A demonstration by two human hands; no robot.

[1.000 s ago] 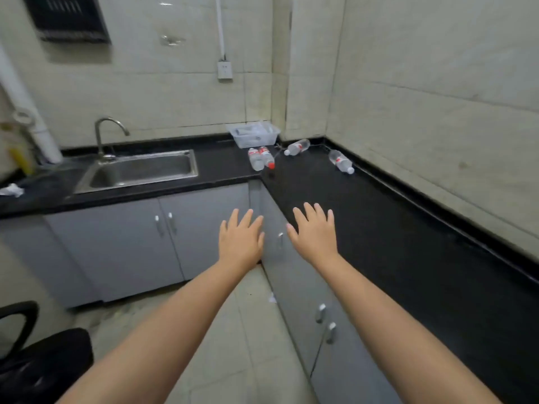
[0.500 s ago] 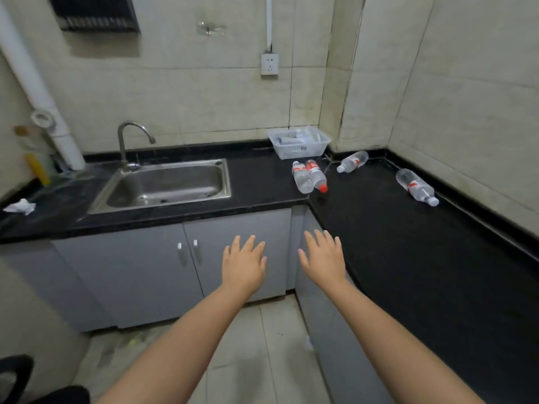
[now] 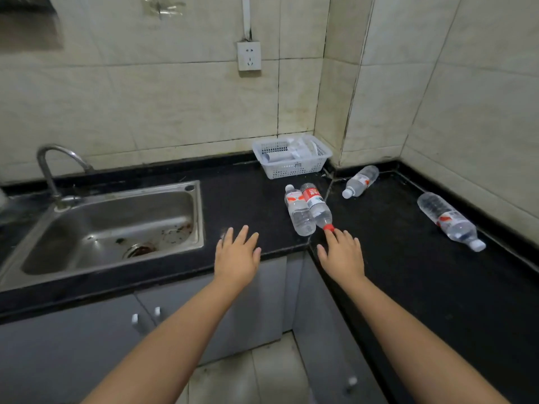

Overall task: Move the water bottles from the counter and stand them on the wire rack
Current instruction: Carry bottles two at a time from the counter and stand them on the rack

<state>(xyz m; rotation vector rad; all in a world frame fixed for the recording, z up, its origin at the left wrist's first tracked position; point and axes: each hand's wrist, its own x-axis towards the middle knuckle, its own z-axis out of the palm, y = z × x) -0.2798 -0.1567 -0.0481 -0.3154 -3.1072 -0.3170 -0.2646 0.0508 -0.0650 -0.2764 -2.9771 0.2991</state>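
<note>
Both hands out flat over the near edge of the black bench [image 3: 248, 199], fingers straight, holding nothing. Left hand [image 3: 236, 256] hovers right of the sink [image 3: 116, 225]. Right hand [image 3: 342, 255] sits w/ a fingertip at or just short of the red cap of the red-label bottle [image 3: 316, 206]; contact unclear. That bottle lies on its side, touching a second bottle [image 3: 299, 214] on its left. Third bottle [image 3: 361, 181] lies far, in the corner; fourth bottle [image 3: 449, 220] lies far right by the wall. White basket [image 3: 291, 167] at back, just beyond the pair.
</note>
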